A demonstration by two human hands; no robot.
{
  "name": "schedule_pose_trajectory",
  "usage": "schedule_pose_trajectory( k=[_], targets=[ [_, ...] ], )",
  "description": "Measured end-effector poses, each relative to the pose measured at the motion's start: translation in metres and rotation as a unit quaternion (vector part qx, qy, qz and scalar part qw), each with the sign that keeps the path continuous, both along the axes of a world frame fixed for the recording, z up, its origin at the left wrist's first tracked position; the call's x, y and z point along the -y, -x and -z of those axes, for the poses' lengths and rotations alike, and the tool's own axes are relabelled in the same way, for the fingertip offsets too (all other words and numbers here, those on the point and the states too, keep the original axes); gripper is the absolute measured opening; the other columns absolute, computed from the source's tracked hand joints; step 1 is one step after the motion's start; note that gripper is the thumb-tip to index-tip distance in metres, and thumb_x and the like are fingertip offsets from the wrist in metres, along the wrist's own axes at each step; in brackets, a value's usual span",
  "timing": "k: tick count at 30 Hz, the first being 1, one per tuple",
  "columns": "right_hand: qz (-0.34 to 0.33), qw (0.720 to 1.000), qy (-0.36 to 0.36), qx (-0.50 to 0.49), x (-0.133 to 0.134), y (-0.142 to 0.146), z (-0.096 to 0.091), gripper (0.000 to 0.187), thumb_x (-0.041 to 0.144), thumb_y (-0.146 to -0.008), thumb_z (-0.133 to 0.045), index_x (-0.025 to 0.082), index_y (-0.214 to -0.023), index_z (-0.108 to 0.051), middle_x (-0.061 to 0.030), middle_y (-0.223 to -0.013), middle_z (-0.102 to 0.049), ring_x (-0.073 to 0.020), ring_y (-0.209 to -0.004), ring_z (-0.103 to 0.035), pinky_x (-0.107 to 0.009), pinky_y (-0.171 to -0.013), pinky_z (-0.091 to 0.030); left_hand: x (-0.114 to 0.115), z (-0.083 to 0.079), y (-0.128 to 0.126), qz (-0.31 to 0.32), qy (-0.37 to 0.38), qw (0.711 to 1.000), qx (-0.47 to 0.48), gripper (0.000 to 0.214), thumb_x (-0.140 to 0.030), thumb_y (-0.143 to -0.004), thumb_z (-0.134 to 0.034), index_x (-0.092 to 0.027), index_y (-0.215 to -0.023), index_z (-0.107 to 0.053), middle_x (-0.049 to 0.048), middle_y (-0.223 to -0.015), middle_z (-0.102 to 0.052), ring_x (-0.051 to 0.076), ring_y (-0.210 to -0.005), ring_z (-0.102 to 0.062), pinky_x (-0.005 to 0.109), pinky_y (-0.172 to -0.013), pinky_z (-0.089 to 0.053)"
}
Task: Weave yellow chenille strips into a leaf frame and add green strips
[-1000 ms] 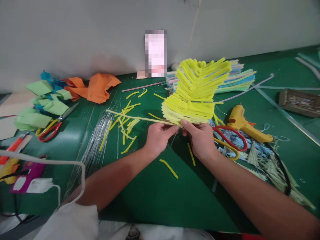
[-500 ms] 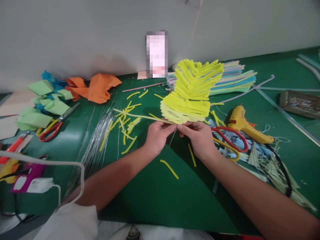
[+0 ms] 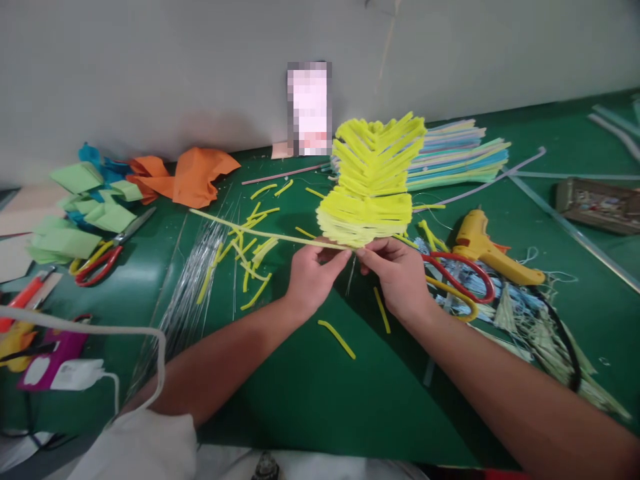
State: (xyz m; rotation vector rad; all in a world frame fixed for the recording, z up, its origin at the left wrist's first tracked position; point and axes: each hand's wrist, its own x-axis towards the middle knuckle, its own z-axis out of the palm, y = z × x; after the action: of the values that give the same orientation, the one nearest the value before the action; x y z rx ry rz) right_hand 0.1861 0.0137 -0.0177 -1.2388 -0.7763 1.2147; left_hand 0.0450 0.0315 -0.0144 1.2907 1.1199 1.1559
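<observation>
A yellow pipe-cleaner piece (image 3: pixel 373 167), layered in slanted rows like a feather, stands up above both hands, paler at its bottom end. My left hand (image 3: pixel 313 279) is closed in a pinch on a long pale yellow pipe cleaner (image 3: pixel 250 231), which sticks out to the left. Right beside it, my right hand (image 3: pixel 404 280) pinches the lower end of the yellow piece, thumb against the fingers. The thumbs almost meet, and the exact grip point is partly hidden. Below them a thin wire shows. Cut yellow pipe-cleaner bits (image 3: pixel 260 250) lie to the left.
To the right are a yellow glue gun (image 3: pixel 477 243), red-and-yellow-handled scissors (image 3: pixel 465 273) and tassels (image 3: pixel 505 313). Coloured pipe cleaners (image 3: pixel 460 157) lie behind. On the left are thin wires (image 3: pixel 195 280), another pair of scissors (image 3: pixel 103 267), and green (image 3: pixel 75 237) and orange paper (image 3: pixel 200 177).
The long pale pipe cleaner now reaches farther left and lies straighter. The feather-like piece has tilted and shifted slightly left, while both hands stay pinched close together.
</observation>
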Motion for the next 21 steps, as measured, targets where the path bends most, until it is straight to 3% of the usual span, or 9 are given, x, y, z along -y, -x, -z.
schedule_pose_trajectory(
  k=[3, 7, 10, 13, 21],
  targets=[
    [0.002, 1.000, -0.004, -0.002, 0.000, 0.000, 0.000, 0.020, 0.024, -0.061, -0.084, 0.018, -0.067, -0.065, 0.0052, -0.053, -0.060, -0.0086, -0.047, -0.053, -0.023, -0.051, -0.043, 0.001, 0.000, 0.001, -0.011, -0.017, 1.000, -0.018, 0.021, -0.031, -0.076, -0.075, -0.015, -0.089, -0.071, 0.0077, -0.093, -0.076, 0.020, -0.083, -0.071, 0.034, -0.081, -0.056],
    [-0.010, 1.000, -0.006, -0.004, -0.001, 0.000, 0.002, 0.019, 0.023, -0.062, -0.082, 0.018, -0.067, -0.064, 0.0052, -0.051, -0.059, -0.0089, -0.046, -0.052, -0.023, -0.050, -0.042, -0.001, 0.000, -0.001, 0.007, 0.017, 0.999, 0.033, 0.027, -0.036, -0.072, -0.079, -0.015, -0.088, -0.070, 0.0074, -0.092, -0.076, 0.020, -0.083, -0.071, 0.032, -0.079, -0.056],
    [-0.025, 1.000, -0.004, -0.001, -0.001, 0.000, 0.002, 0.018, 0.022, -0.063, -0.081, 0.018, -0.067, -0.064, 0.0054, -0.050, -0.059, -0.0090, -0.046, -0.052, -0.023, -0.050, -0.041, -0.004, 0.001, -0.001, -0.005, 0.049, 0.997, 0.067, 0.034, -0.040, -0.072, -0.078, -0.015, -0.094, -0.069, 0.0063, -0.089, -0.075, 0.015, -0.071, -0.068, 0.027, -0.067, -0.055],
    [-0.026, 1.000, 0.001, -0.007, -0.001, 0.001, 0.000, 0.020, 0.022, -0.062, -0.081, 0.019, -0.066, -0.062, 0.0056, -0.051, -0.058, -0.0090, -0.046, -0.052, -0.023, -0.050, -0.041, -0.007, 0.005, 0.000, -0.028, 0.031, 0.995, 0.095, 0.039, -0.044, -0.074, -0.077, -0.017, -0.101, -0.067, 0.0045, -0.085, -0.074, 0.011, -0.060, -0.063, 0.023, -0.056, -0.052],
    [-0.075, 0.997, 0.001, 0.011, -0.001, 0.000, -0.002, 0.020, 0.031, -0.066, -0.080, 0.019, -0.069, -0.065, 0.0040, -0.057, -0.060, -0.0108, -0.051, -0.054, -0.026, -0.055, -0.044, -0.010, 0.012, 0.000, -0.042, 0.008, 0.990, 0.137, 0.030, -0.041, -0.080, -0.073, -0.017, -0.097, -0.069, 0.0038, -0.082, -0.073, 0.013, -0.063, -0.065, 0.026, -0.061, -0.054]
  ],
)
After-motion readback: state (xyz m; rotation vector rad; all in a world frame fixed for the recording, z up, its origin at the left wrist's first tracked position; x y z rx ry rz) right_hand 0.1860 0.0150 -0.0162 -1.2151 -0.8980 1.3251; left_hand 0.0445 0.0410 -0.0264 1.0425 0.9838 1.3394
